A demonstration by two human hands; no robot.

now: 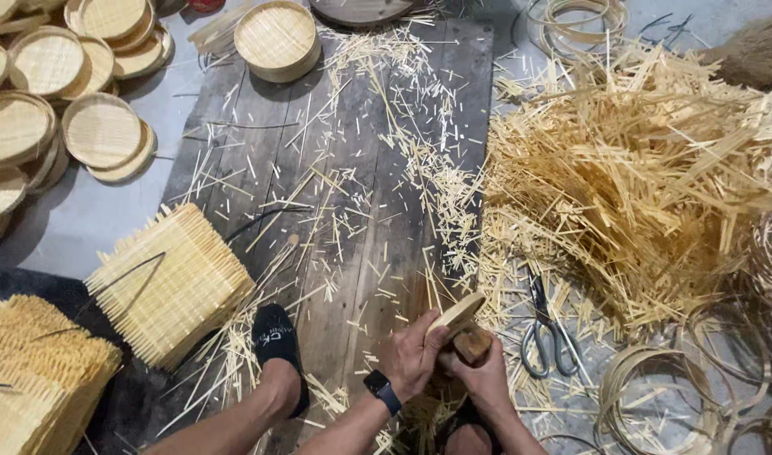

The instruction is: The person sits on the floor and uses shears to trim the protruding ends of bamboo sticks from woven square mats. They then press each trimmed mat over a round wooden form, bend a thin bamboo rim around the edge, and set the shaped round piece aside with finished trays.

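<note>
A: Largest items listed?
B: Strip heap (647, 177); plank floor (352, 168); mat stack (171, 282); lids (99, 131); scissors (548, 333).
A: Hands?
B: Left hand (413, 354) closed on disc (456, 316), held low at centre; right hand (485, 379) closed around block (473, 344). Disc is apparently being edged; steady grip is needed.

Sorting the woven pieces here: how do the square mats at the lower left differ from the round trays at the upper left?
The square woven mats have straight sides with strip ends sticking out raw; the round trays have smooth, bound rims. The mats sit in tall, thick stacks, while the trays lie in low overlapping piles. The mats rest near the person's foot; the trays lie farther away. Both are pale woven bamboo.
</note>
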